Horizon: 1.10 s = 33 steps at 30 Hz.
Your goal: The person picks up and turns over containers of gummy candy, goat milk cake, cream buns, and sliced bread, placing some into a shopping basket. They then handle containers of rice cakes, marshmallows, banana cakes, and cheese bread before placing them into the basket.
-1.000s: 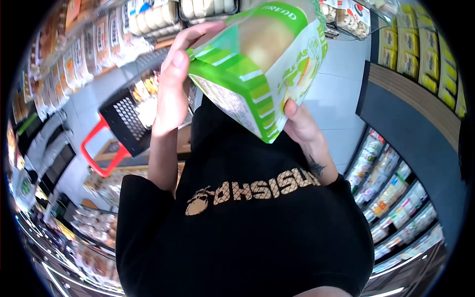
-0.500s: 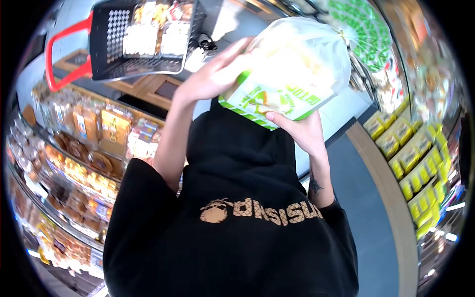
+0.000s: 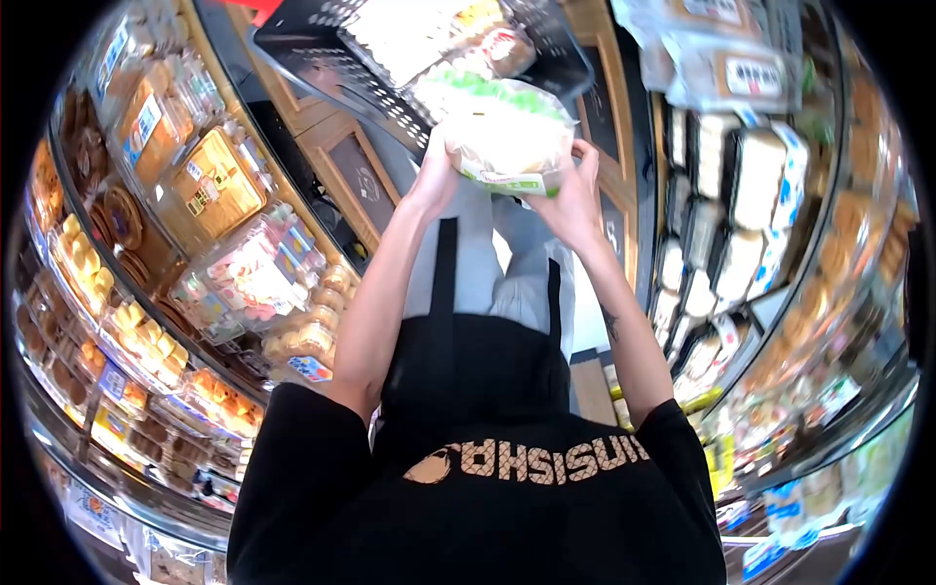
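Note:
A clear plastic bag of what looks like pale bread (image 3: 509, 141), with a green and white label along its near side, is held between my two hands. My left hand (image 3: 434, 183) grips its left side, the fingers partly hidden behind it. On the right side, my right hand (image 3: 572, 203) is closed around the lower corner with the thumb underneath. The bag overlaps the near part of a black shopping basket (image 3: 312, 66) in this view. Clear-packed food (image 3: 400, 44) lies inside the basket, partly covered by the bag.
Shelves on the left hold a boxed golden cake (image 3: 219, 185) and several trays of small baked goods. Packaged white loaves (image 3: 756, 180) stand in a rack on the right, below bagged goods (image 3: 751, 73). Wooden-framed panels (image 3: 356, 180) line the aisle beyond my hands.
The view has swung so the basket now lies straight ahead instead of at upper left. The bread bag has tipped over and moved to the basket, still in both hands.

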{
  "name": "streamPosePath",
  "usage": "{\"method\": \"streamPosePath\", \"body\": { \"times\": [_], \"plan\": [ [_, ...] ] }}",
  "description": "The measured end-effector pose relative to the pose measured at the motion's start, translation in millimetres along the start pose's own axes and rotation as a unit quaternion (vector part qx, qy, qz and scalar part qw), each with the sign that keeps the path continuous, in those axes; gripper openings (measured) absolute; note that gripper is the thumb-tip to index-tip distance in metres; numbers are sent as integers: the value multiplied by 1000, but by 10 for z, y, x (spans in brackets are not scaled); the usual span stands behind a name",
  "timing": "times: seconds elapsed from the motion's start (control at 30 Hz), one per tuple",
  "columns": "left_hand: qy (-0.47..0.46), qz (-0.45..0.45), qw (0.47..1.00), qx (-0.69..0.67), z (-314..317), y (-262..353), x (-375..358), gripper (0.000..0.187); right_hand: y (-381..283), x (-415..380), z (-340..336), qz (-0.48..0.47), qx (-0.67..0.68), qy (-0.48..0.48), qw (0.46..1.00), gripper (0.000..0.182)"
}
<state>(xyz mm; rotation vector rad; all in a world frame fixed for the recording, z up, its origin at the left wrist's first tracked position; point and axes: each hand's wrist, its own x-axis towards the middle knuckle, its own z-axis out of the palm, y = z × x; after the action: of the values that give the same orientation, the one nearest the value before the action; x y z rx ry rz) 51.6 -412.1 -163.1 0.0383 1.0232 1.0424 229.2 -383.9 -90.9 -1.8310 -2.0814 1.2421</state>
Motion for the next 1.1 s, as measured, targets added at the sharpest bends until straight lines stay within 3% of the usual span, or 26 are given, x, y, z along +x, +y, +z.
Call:
{"method": "streamPosePath", "body": {
  "times": [0.07, 0.2, 0.3, 0.33, 0.43, 0.47, 0.57, 0.6, 0.7, 0.8, 0.83, 0.93, 1.1],
  "plan": [
    [16, -46, 996, -80, -270, 65, 248, 48, 123, 413, 284, -19, -28, -16, 999, 53],
    [94, -77, 988, -95, -595, 86, 642, 42, 493, 1004, 736, -8, -15, -98, 995, 42],
    [114, -97, 986, -77, -773, -22, 856, 39, 853, 1323, 989, -135, 32, -92, 986, 47],
    [90, -105, 989, -48, -821, -76, 934, 48, 873, 1407, 1006, -117, 40, -96, 988, 42],
    [75, -81, 993, -36, -875, -305, 1225, 49, 976, 1559, 1038, -49, 187, -136, 972, 42],
    [81, -95, 992, -5, -863, -331, 1312, 50, 998, 1587, 992, 49, 213, -177, 960, 42],
    [99, -77, 992, -13, -755, -400, 1577, 45, 1032, 1615, 943, 57, 276, -98, 954, 49],
    [92, -70, 993, 0, -689, -392, 1643, 45, 1029, 1612, 852, 91, 244, -111, 959, 54],
    [61, -39, 996, 60, -517, -236, 1856, 48, 1188, 1764, 820, 156, 510, -105, 839, 57],
    [51, -41, 989, 132, -628, -329, 2200, 47, 1203, 1805, 817, 163, 394, -99, 899, 70],
    [61, -65, 992, 87, -630, -350, 2252, 48, 1244, 1797, 840, 161, 352, -100, 917, 73],
    [106, -153, 983, 2, -554, -364, 2200, 44, 1360, 1793, 1041, 248, 338, -124, 900, 76],
    [72, -139, 980, 122, -492, -313, 2029, 46, 1180, 1821, 911, 335, 460, -116, 814, 62]
  ]
}}
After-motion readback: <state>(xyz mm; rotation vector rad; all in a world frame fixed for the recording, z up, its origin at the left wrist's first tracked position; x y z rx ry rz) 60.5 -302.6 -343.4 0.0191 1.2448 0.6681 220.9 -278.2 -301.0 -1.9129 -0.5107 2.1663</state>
